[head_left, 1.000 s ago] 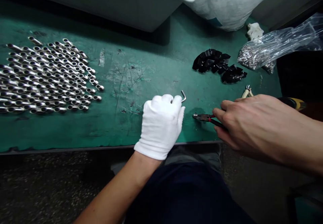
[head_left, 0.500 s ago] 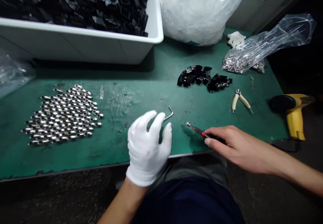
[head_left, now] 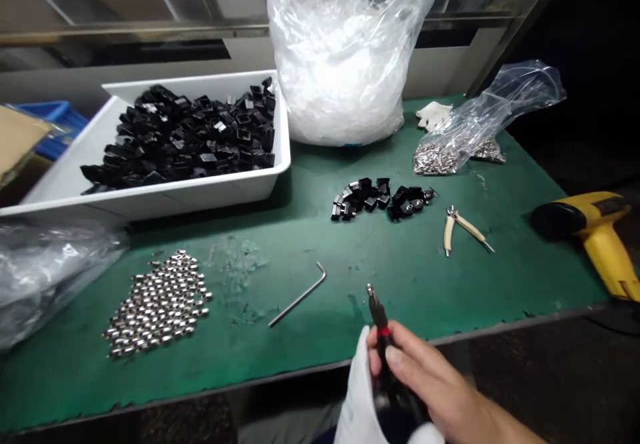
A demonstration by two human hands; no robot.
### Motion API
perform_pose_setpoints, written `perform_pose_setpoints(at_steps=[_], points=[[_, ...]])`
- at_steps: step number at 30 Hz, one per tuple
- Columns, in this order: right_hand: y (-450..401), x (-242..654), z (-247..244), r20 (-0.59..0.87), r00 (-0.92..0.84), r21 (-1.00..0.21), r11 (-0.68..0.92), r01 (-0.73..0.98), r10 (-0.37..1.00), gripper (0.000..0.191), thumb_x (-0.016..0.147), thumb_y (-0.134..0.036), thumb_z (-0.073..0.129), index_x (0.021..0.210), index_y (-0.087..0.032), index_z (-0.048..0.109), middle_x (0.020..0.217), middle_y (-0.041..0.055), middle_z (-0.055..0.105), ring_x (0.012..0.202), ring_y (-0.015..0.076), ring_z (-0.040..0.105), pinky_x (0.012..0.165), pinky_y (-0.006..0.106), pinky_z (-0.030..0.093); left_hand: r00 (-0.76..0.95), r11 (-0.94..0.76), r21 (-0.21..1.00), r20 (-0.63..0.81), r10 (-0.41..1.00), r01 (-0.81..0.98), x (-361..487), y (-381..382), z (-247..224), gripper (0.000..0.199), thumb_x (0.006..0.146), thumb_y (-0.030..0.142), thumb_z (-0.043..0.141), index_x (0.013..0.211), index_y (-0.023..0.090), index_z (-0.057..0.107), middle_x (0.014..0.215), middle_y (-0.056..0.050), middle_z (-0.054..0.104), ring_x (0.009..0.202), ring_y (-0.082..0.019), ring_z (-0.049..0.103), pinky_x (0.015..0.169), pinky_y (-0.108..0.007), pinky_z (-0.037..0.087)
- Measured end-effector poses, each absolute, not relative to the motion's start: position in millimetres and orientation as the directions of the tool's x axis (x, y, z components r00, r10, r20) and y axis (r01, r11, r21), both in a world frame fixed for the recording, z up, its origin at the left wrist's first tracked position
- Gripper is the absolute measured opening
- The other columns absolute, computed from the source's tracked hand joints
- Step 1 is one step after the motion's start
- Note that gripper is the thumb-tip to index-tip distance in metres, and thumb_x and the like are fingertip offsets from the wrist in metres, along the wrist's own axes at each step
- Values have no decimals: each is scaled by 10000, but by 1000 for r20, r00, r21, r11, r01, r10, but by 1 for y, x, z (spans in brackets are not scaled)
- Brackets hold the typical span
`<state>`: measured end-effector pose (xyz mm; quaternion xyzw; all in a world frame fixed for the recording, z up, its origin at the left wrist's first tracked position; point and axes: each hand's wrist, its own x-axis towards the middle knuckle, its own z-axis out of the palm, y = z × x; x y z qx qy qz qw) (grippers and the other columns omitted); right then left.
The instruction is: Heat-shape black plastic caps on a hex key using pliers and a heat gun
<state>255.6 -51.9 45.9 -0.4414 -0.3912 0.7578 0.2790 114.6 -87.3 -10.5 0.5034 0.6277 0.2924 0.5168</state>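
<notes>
- Clear plastic, crumpled, makes the bag [head_left: 45, 277] at the far left, beside the white tray [head_left: 283, 117].
- Black pieces [head_left: 200, 137] fill much of that tray, jumbled and loose; I judge that this supply is far from used up.
- Silver tubes [head_left: 160, 304] lie side by side in a neat patch on the green tabletop [head_left: 280, 244]. The rows look like finished laying-out, though I cannot tell whether each tube is complete.
- The hex key [head_left: 297, 301] rests apart from the tubes, touched by neither hand.
- A big bag [head_left: 345, 64] of whitish material stands upright at the back, next to the tray.
- My gloved left hand [head_left: 355, 397] is beside the pliers' handles, cut off by the lower edge; I cannot tell whether it grips them.
- A small silver piece [head_left: 369, 289] sits at the tip of the pliers [head_left: 377, 311], above the tabletop; it looks like one piece in mid-handling.
- Two small black clusters [head_left: 360, 197] lie beyond the pliers; silver bits show among the right-hand one, so some may be fitted, the others perhaps not.
- My bare right hand [head_left: 430, 371] is closed around the pliers.
- A smaller bag [head_left: 440, 157] of metal bits looks well stocked.
- Cream-handled cutters [head_left: 465, 224] lie spread and unheld; the yellow heat gun [head_left: 600, 224] is farthest right, also unheld.
</notes>
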Motion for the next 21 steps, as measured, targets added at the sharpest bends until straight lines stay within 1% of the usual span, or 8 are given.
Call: perform_pose_setpoints(at_steps=[3, 5, 8, 11, 15, 17, 19, 21], points=[[-57, 249, 35, -405, -424, -851, -504, -148, 810, 391, 1012, -583, 524, 1202, -251, 603, 1104, 75, 622, 1029, 236, 575, 947, 388, 455, 55, 324, 885, -361, 931, 335, 117, -68, -18, 391, 911, 392, 619, 1276, 254, 652, 821, -73, 712, 821, -261, 742, 759, -410, 660], [-60, 245, 27, -377, -411, -867, -472, -158, 830, 455, 981, -620, 549, 1248, -254, 588, 1107, 83, 632, 1047, 259, 591, 946, 405, 467, 63, 326, 881, -368, 928, 343, 116, -59, -18, 409, 906, 387, 620, 1295, 265, 644, 805, -63, 707, 800, -257, 741, 732, -404, 663], [-62, 240, 22, -383, -339, -907, -419, -37, 859, 487, 944, -630, 587, 1247, -249, 614, 1142, 97, 652, 1113, 302, 588, 992, 438, 446, 52, 323, 871, -366, 929, 370, 112, -56, -11, 466, 888, 362, 625, 1348, 284, 619, 846, -58, 720, 831, -268, 750, 753, -412, 666], [-63, 237, 26, -384, -276, -923, -377, 80, 881, 465, 932, -576, 613, 1269, -256, 622, 1197, 89, 668, 1135, 310, 594, 1029, 441, 415, 30, 310, 864, -349, 937, 396, 108, -64, 2, 510, 866, 327, 642, 1375, 335, 604, 925, -46, 738, 931, -283, 751, 829, -408, 661], [-61, 241, 40, -355, -274, -932, -316, 177, 894, 463, 915, -554, 634, 1269, -256, 623, 1220, 85, 661, 1140, 320, 596, 1012, 426, 433, 4, 304, 855, -337, 942, 420, 104, -77, 19, 458, 854, 296, 651, 1300, 398, 659, 1038, -29, 756, 1067, -288, 727, 904, -370, 637], [-58, 250, 48, -289, -282, -939, -214, 268, 915, 477, 884, -572, 674, 1224, -239, 640, 1198, 98, 649, 1123, 330, 590, 987, 428, 451, -12, 305, 851, -332, 943, 428, 102, -81, 27, 425, 857, 297, 641, 1272, 380, 684, 1085, -34, 759, 1131, -295, 703, 966, -382, 609], [-53, 264, 55, -224, -274, -932, -124, 341, 935, 417, 897, -556, 671, 1155, -228, 657, 1156, 97, 647, 1092, 321, 592, 969, 429, 463, -23, 307, 845, -331, 943, 438, 100, -84, 34, 445, 854, 304, 626, 1296, 312, 680, 1151, -55, 755, 1192, -310, 674, 1042, -428, 561], [-49, 279, 58, -199, -239, -941, -117, 317, 950, 319, 959, -501, 621, 1146, -245, 656, 1167, 79, 652, 1111, 294, 596, 990, 417, 462, -12, 324, 833, -357, 934, 448, 99, -86, 41, 467, 851, 296, 590, 1307, 247, 678, 1170, -76, 758, 1181, -305, 681, 1064, -437, 535]])
